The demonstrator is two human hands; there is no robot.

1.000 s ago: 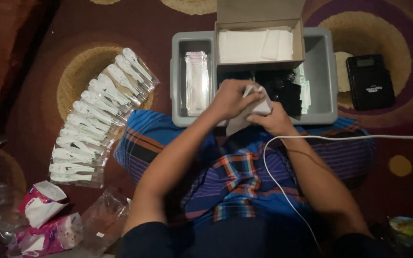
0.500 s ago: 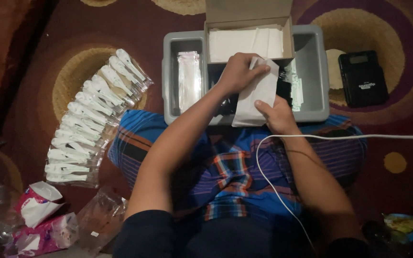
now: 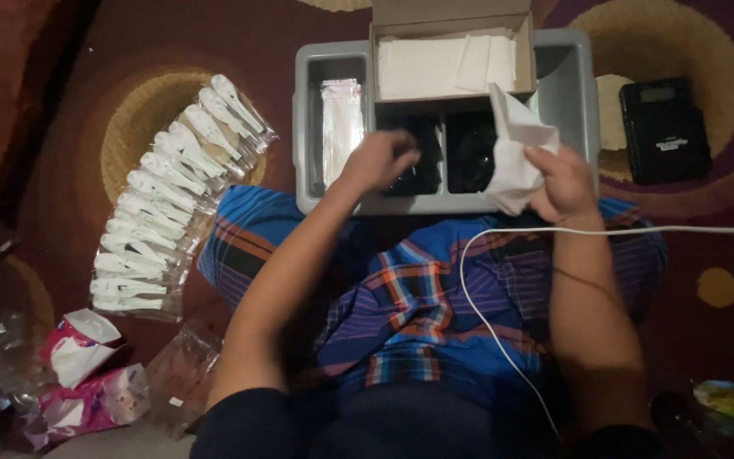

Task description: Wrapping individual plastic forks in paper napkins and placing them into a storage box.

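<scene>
A grey divided tray (image 3: 571, 76) rests against my lap. My right hand (image 3: 564, 180) grips a white paper napkin (image 3: 511, 153) over the tray's right side. My left hand (image 3: 380, 159) reaches into a middle compartment holding dark items (image 3: 469, 149), fingers curled; whether it holds anything is hidden. A cardboard box (image 3: 452, 17) with white napkins (image 3: 435, 68) sits in the tray's back. Clear packets (image 3: 341, 127) fill the left compartment.
A row of several packed white utensils (image 3: 172, 195) lies on the carpet at left. Pink and white wrappers (image 3: 78, 374) and clear bags lie at lower left. A black device (image 3: 664, 127) sits right of the tray. A white cable (image 3: 503, 340) crosses my lap.
My hands have separated. The right hand carried the napkin to the right, and the left hand moved down into the compartment with dark items.
</scene>
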